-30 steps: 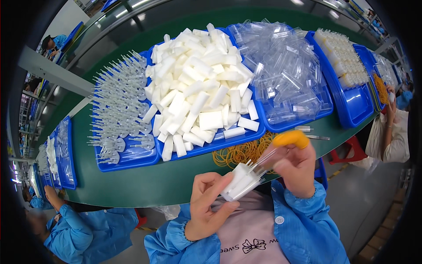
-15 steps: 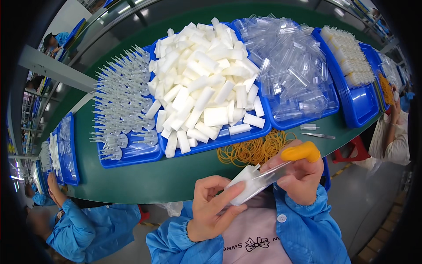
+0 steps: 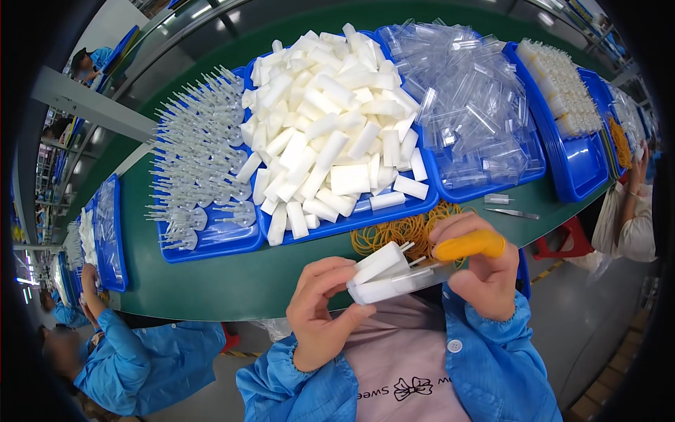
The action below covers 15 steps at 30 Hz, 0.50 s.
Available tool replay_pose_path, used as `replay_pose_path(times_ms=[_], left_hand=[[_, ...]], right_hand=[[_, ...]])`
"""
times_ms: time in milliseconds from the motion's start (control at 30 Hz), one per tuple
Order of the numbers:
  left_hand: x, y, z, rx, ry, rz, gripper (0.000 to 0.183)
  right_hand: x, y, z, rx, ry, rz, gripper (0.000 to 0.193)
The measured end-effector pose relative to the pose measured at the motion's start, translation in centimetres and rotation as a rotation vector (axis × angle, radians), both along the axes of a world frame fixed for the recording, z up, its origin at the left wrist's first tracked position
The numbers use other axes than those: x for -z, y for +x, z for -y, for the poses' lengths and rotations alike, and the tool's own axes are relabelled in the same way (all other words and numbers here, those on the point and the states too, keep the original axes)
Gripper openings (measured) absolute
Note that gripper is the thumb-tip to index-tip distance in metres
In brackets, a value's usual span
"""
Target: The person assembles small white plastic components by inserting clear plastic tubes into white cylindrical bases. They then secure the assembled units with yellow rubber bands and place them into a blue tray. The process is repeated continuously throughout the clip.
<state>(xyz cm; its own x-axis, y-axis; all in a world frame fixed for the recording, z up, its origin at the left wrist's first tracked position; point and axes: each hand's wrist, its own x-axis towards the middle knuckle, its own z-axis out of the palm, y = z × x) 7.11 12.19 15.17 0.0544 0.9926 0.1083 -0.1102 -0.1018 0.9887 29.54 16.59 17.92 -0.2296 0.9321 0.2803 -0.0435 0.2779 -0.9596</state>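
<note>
My left hand (image 3: pixel 320 302) grips the left end of a bundle of white foam blocks (image 3: pixel 380 263), thumb below and fingers above. Thin white prongs stick out between the blocks toward the right. Around the lower block lies a clear plastic sleeve (image 3: pixel 430 276), whose right end is pinched by my right hand (image 3: pixel 486 281). A yellow finger cot (image 3: pixel 470 245) covers one finger of that hand. The upper block stands tilted up from the lower one. Just behind my hands, a pile of orange rubber bands (image 3: pixel 394 238) rests on the green table (image 3: pixel 204 288).
Blue trays line the table: pronged white parts (image 3: pixel 200 155) at left, heaped foam blocks (image 3: pixel 302 112) in the middle, clear plastic sleeves (image 3: pixel 467 105) at right. Tweezers (image 3: pixel 513 213) and a small clear piece (image 3: pixel 498 200) lie near the right edge. Co-workers sit at both sides.
The foam bundle has turned more level and its upper block now tilts away from the lower one, showing the prongs. Both hands have shifted slightly, still holding the bundle and sleeve.
</note>
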Motion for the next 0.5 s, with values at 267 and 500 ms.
replay_pose_path(times_ms=[267,500], left_hand=[[-0.9,0.3,-0.2,-0.113,0.331,-0.462,0.043],[-1.0,0.3,-0.4,-0.148,0.539,-0.688,0.039]], right_hand=[[0.6,-1.0,0.0,0.068,-0.083,-0.126,0.025],[0.9,-2.3,1.1,0.071,-0.339,-0.459,0.019]])
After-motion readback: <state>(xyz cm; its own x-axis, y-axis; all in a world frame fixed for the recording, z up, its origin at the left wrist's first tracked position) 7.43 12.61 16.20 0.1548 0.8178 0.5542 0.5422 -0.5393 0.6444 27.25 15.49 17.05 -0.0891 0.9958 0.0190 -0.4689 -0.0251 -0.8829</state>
